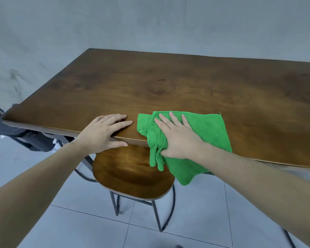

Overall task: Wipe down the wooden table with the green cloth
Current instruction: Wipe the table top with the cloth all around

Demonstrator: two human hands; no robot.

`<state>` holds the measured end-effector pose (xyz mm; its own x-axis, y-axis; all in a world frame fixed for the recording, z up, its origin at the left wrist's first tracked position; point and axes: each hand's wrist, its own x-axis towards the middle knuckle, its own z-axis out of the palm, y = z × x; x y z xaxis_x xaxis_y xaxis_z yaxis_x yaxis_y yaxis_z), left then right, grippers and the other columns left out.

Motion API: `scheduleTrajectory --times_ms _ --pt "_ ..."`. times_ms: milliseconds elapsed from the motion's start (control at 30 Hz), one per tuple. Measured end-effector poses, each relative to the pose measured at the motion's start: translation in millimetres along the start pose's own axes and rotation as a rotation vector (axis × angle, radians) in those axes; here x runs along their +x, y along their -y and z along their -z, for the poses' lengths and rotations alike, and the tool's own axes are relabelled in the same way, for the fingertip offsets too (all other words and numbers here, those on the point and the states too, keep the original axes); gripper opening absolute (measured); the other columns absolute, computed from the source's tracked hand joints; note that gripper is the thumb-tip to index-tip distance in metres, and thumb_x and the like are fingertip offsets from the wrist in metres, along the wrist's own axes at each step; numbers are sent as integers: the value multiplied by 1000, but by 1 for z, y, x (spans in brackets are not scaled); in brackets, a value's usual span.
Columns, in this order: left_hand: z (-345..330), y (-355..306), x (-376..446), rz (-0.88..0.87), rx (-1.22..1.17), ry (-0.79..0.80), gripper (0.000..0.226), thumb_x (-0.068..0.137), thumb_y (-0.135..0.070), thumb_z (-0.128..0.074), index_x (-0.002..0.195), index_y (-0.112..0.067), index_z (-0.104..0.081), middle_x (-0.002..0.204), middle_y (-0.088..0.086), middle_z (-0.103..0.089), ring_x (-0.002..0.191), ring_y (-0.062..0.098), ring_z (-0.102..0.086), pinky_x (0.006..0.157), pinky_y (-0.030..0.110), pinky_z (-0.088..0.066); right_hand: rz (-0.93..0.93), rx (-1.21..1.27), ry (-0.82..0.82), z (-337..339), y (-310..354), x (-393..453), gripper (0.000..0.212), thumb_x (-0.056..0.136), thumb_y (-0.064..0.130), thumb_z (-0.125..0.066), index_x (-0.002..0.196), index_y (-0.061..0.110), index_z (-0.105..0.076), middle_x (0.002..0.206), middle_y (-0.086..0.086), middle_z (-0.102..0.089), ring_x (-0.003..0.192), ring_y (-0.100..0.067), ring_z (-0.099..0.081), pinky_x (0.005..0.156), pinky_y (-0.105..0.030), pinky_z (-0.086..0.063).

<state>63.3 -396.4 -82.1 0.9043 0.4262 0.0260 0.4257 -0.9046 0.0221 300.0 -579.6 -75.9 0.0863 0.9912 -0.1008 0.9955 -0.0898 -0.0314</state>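
The right hand (177, 138) lies flat on the green cloth (200, 133), fingers straight and slightly spread, pressing it against the wooden counter (168, 83) at its near edge. The cloth sits under and around that hand: part of it spreads on the counter beyond and to the right of the fingers, a bunched fold lies just left of the hand, and the rest hangs over the edge below the wrist.

The left hand (104, 133) rests just to the left of the cloth, not touching it, with straight fingers laid on the counter top and the thumb below the edge, so the hand straddles the rim without gripping anything.

Below both hands stands a wooden stool (131, 176) with dark metal legs, on a pale tiled floor (204, 221). Far to the left of the left hand, under the counter corner, is some dark fabric (16, 133); what it is cannot be told.

No containers appear.
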Motion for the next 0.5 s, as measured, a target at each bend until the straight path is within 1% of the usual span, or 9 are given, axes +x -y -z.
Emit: scheduleTrajectory --times_ms 133,200,267,367,433,500 --pt "2 55 -22 -48 41 -25 81 82 -84 -31 151 -42 -28 157 -8 -33 145 18 -29 116 44 -26 21 -6 -21 3 62 52 110 83 62 -64 159 24 6 168 2 7 154 -28 9 121 -60 0" --pt "2 82 -32 -59 75 -51 82 81 -84 -32 150 -39 -32 155 -8 -37 144 18 -31 115 44 -26 69 -35 -44 4 91 73 103 88 64 -58 160 23 4 168 2 5 154 -27 5 122 -58 -3" --pt "1 108 -43 -60 70 -65 83 81 -83 -35 149 -37 -35 155 -7 -38 144 19 -33 114 43 -28 114 -84 -49 3 118 89 94 93 61 -51 160 21 3 168 2 3 154 -25 3 123 -55 -5" --pt "0 137 -58 -98 68 -79 79 83 -78 -41 149 -34 -37 155 -5 -39 143 20 -35 112 43 -30 138 -123 -31 4 147 100 87 98 46 -53 160 22 3 168 3 2 154 -24 2 124 -51 -5" --pt "2 154 -66 -97 72 -113 75 83 -73 -44 147 -35 -40 153 -3 -42 141 22 -37 110 45 -33 161 -127 -19 7 153 99 89 97 32 -60 160 26 3 168 6 2 154 -21 2 125 -48 -3" --pt "4 167 -76 -84 62 -132 73 83 -71 -44 147 -36 -40 152 -2 -43 141 23 -38 109 46 -35 207 -154 4 10 150 92 97 91 16 -64 159 31 2 167 9 2 154 -18 3 125 -46 -2"
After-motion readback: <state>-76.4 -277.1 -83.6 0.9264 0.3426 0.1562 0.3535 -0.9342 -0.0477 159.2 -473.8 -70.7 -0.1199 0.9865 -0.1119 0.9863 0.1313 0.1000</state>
